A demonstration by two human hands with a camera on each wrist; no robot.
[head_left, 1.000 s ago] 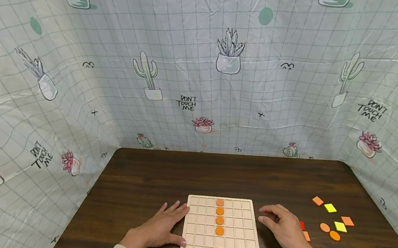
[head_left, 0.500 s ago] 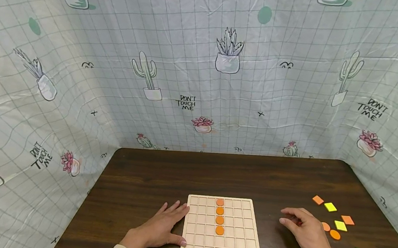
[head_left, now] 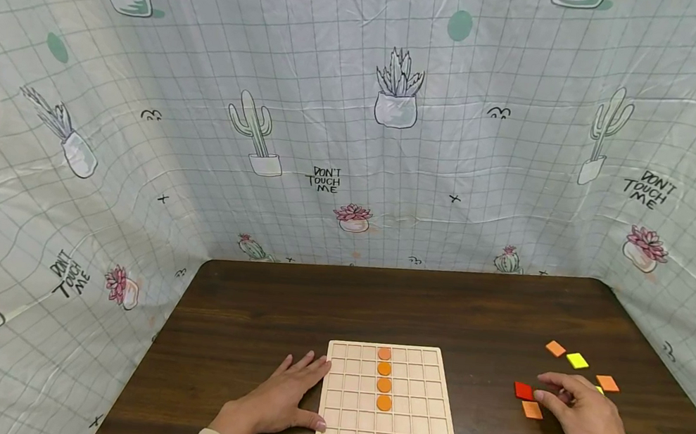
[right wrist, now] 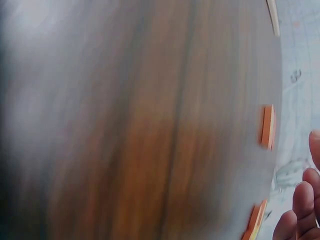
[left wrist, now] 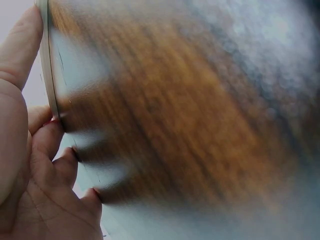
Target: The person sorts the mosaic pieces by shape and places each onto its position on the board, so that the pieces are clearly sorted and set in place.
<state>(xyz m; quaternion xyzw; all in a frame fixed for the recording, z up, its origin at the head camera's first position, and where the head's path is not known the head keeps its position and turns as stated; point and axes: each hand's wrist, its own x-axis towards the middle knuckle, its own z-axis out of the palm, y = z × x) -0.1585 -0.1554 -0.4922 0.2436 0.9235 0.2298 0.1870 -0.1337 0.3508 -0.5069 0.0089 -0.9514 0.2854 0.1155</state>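
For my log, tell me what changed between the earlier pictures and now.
The right hand moved rightward, away from the board, across the loose tiles, uncovering the red tile and nearby orange tile and hiding two loose orange discs. No grasp or release shows. The left hand stayed at the board's left edge; the board's four orange discs stayed put.

My head camera looks forward and down from farther back, across the counter to the patterned cloth. My left wrist's camera looks close past my left hand, sharing the board's edge with the head view. My right wrist's skims near the counter, my right hand at its side, sharing orange pieces with the head view.
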